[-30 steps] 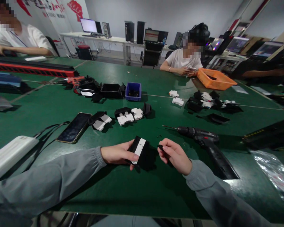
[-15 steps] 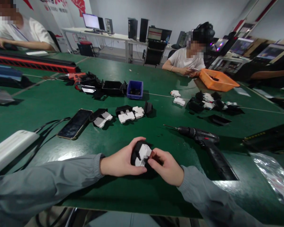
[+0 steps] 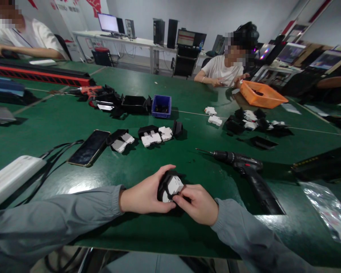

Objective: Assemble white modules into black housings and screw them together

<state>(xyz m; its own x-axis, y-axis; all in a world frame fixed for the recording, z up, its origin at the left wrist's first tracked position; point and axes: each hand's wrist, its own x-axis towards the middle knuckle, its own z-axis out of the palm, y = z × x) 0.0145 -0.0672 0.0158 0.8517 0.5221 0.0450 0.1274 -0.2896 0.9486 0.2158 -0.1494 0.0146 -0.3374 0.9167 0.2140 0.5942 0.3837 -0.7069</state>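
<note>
**Black-and-white plastic part, gripped two-handed over the green tabletop**

Black-and-white plastic part [image 3: 170, 185] sits low over the near edge of the tabletop [image 3: 147, 235], right in front of the person. Left hand [image 3: 143, 195] wraps around its back like a clamp, probably to keep it steady. Right hand [image 3: 196, 203] pinches at the white face with its fingertips, looks like fine fiddly work. Black cordless drill [image 3: 244, 170] lies just to the right within easy reach, bit pointing left. Phone [image 3: 88, 148] and loose matching parts [image 3: 155, 136] are parked further back, out of the way.
</note>
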